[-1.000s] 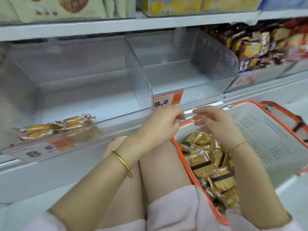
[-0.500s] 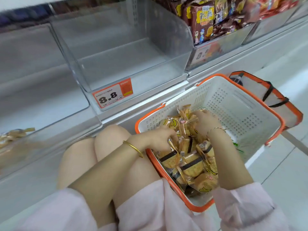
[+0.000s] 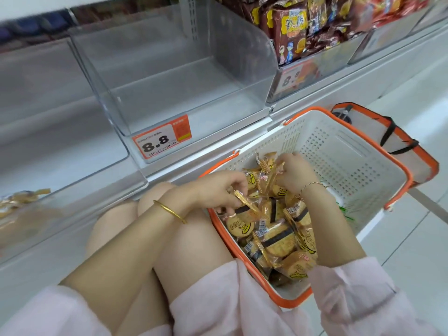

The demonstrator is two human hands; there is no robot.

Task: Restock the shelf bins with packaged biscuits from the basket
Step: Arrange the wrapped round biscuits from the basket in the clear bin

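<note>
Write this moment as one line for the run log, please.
step: pick from basket | left hand: pinches single packet | right hand: grips several packets | middle bin: not yet stocked

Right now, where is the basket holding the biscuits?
In the head view, lower right: the basket sits on the floor beside the person's knees, below the middle clear bin.

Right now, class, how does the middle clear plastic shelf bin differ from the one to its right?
The clear plastic middle bin looks empty; the clear right bin holds brown packets. The middle bin's orange price tag is legible; the right bin's tag is blurred. Both share one shelf.
</note>
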